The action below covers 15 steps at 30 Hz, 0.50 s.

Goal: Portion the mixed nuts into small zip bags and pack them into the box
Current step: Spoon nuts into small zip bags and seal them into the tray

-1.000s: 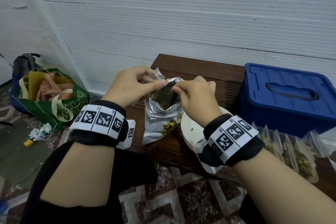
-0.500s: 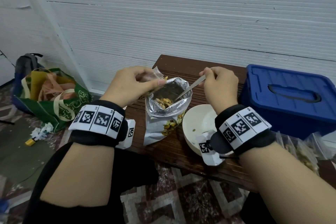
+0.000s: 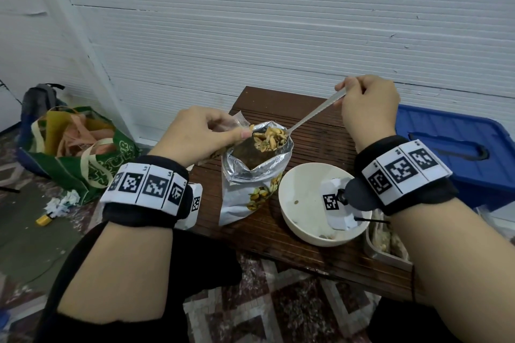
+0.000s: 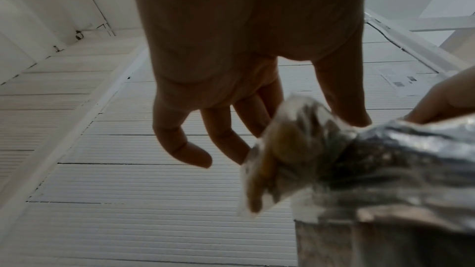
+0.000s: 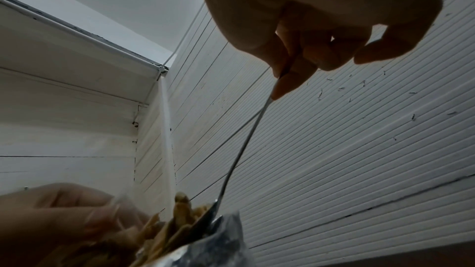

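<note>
The right hand [image 3: 367,108] pinches the handle end of a metal spoon [image 3: 312,114], its bowl heaped with mixed nuts [image 3: 269,138] above the open foil nut bag [image 3: 250,175]. The left hand [image 3: 200,136] pinches a small clear zip bag [image 3: 237,122] beside the spoon's load. The foil bag stands on the wooden table [image 3: 315,136], next to a white bowl [image 3: 301,220] holding a few crumbs. The blue lidded box [image 3: 457,142] sits far right. Half a second ago the spoon was dipped inside the foil bag; now it is raised and loaded.

Head cam looks down on table [image 3: 312,136]; wrist cams close, aimed upward – all share foil bag [image 3: 252,172], seemingly.
</note>
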{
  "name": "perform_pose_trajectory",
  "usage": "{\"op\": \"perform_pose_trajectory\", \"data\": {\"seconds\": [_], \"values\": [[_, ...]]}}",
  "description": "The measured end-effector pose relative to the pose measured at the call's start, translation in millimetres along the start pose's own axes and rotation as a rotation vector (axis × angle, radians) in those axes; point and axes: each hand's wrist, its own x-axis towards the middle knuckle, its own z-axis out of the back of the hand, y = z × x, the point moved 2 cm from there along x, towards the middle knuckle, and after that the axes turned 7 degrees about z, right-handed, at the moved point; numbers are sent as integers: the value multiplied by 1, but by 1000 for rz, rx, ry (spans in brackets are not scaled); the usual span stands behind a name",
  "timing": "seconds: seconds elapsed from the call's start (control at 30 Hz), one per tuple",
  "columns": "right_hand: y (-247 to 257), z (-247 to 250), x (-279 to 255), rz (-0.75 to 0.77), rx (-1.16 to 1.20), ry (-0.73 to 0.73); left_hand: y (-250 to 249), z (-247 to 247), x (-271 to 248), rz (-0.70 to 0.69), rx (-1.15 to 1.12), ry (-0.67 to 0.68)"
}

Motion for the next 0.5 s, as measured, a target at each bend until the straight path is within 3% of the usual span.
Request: {"op": "perform_pose_trajectory", "data": {"seconds": [0.17,0.5], "values": [[5,-10,-7,64,-65,78,-2,1,-1,-12,-14,4],[0,-5,-4,-85,33,45,0,2,0,-6,-2,26]]}}
